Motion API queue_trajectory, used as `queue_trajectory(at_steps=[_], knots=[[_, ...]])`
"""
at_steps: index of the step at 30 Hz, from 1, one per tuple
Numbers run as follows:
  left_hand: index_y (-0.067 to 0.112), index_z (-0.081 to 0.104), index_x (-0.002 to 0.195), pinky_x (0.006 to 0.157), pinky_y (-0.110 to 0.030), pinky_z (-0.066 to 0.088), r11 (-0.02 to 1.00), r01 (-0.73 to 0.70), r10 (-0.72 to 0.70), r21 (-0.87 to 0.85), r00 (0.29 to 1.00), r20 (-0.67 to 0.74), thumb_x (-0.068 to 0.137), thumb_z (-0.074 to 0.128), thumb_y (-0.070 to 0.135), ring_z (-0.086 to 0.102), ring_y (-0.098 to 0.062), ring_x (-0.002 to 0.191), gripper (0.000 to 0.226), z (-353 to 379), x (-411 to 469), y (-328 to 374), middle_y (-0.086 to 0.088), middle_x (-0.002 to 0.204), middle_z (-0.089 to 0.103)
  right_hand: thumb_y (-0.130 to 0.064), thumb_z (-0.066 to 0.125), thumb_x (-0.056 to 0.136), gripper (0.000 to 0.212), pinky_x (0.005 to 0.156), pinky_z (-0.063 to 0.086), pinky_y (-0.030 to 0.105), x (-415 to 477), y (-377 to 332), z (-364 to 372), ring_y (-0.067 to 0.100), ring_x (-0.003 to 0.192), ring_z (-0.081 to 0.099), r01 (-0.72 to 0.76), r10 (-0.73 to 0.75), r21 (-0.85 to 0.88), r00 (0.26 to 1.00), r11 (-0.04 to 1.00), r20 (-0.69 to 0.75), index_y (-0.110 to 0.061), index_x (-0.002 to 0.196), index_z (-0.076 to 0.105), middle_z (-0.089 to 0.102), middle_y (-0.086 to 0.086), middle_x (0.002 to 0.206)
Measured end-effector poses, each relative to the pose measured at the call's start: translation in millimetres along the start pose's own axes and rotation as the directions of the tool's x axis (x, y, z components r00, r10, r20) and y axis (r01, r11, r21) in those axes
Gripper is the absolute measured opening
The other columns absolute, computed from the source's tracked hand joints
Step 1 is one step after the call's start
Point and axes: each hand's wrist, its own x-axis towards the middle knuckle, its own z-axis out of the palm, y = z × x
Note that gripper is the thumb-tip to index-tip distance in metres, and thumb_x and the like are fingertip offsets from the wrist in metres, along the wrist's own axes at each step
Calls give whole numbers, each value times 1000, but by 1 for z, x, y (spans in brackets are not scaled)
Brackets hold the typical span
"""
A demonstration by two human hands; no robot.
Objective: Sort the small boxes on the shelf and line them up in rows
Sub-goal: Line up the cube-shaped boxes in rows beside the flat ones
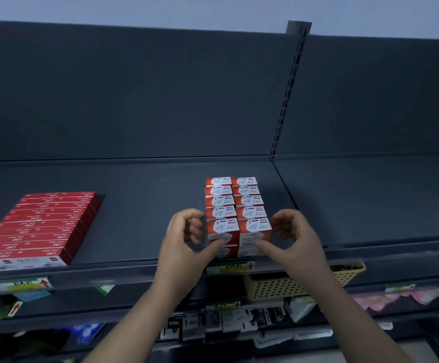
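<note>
Small orange-and-white paper clip boxes (pixel 232 203) stand in two straight rows running front to back on the dark grey shelf (pixel 147 205). At the front the block is two boxes high. My left hand (pixel 184 247) has its thumb on the front face of the front left box (pixel 222 226), with its fingers curled at that box's left side. My right hand (pixel 297 239) mirrors it on the front right box (pixel 255 226), thumb on the front and fingertips at the right edge.
A block of flat red boxes (pixel 40 226) lies at the shelf's left front. A slotted upright post (pixel 289 87) divides the back panel. Below the shelf lip are price labels (pixel 229 267), a perforated yellow basket (pixel 273 286) and hanging packets.
</note>
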Motion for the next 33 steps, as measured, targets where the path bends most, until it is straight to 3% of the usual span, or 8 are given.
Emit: queue_trajectory(at_steps=[5, 8, 10, 13, 18, 21, 25, 33], knots=[[32, 26, 145, 91, -7, 33, 988, 139, -134, -67, 989, 67, 71, 56, 75, 35, 4, 128, 90, 6, 4, 2, 18, 141, 30, -68, 62, 73, 81, 107, 39, 35, 3, -1, 16, -1, 130, 40, -72, 61, 214, 997, 974, 57, -37, 141, 32, 41, -18, 142], [47, 17, 146, 111, -38, 32, 936, 318, -299, -151, 945, 135, 67, 42, 88, 31, -9, 139, 92, 17, 21, 6, 17, 153, 23, -61, 44, 85, 70, 95, 47, 28, 13, -14, 32, 1, 118, 54, -165, 133, 364, 985, 917, 114, -32, 147, 27, 52, -13, 136], [49, 27, 142, 107, -49, 37, 850, 463, -416, -249, 882, 220, 58, 39, 97, 45, -19, 132, 98, 22, 31, 5, 9, 149, 39, -57, 30, 93, 56, 80, 53, 22, 20, -22, 36, 8, 108, 64, -263, 185, 480, 961, 837, 204, -26, 137, 46, 65, -4, 123], [34, 55, 128, 96, -43, 49, 812, 483, -398, -328, 869, 295, 83, 24, 80, 65, -18, 109, 71, 23, 34, 16, 4, 121, 67, -52, 16, 99, 56, 85, 52, 28, 25, -29, 33, 16, 106, 66, -332, 219, 550, 940, 766, 263, -26, 119, 61, 70, 1, 115], [46, 70, 87, 85, -39, 52, 791, 488, -381, -369, 865, 327, 93, 16, 66, 71, -10, 91, 58, 23, 36, 19, 10, 96, 74, -58, 19, 97, 53, 84, 53, 28, 33, -20, 27, 12, 106, 65, -337, 218, 592, 939, 732, 265, -31, 116, 61, 68, -2, 117], [41, 63, 70, 69, -28, 46, 764, 500, -388, -409, 861, 329, 97, 14, 58, 69, 3, 66, 59, 25, 36, 22, 21, 68, 71, -75, 33, 85, 72, 102, 43, 39, 45, -17, 26, 14, 123, 54, -375, 263, 601, 927, 706, 268, -29, 140, 42, 52, 0, 140], [50, 73, 74, 80, -36, 51, 743, 521, -378, -419, 844, 380, 95, 12, 62, 71, -8, 87, 66, 28, 42, 21, 13, 89, 75, -57, 19, 98, 56, 79, 53, 32, 50, -25, 30, 18, 97, 70, -431, 264, 621, 900, 655, 346, -25, 109, 64, 73, 1, 105], [54, 71, 82, 94, -44, 50, 754, 522, -406, -398, 847, 342, 93, 15, 66, 70, -17, 98, 58, 27, 45, 16, 6, 101, 74, -58, 20, 97, 58, 90, 51, 39, 50, -21, 35, 23, 106, 66, -426, 269, 635, 904, 644, 333, -22, 123, 57, 69, 6, 115]])
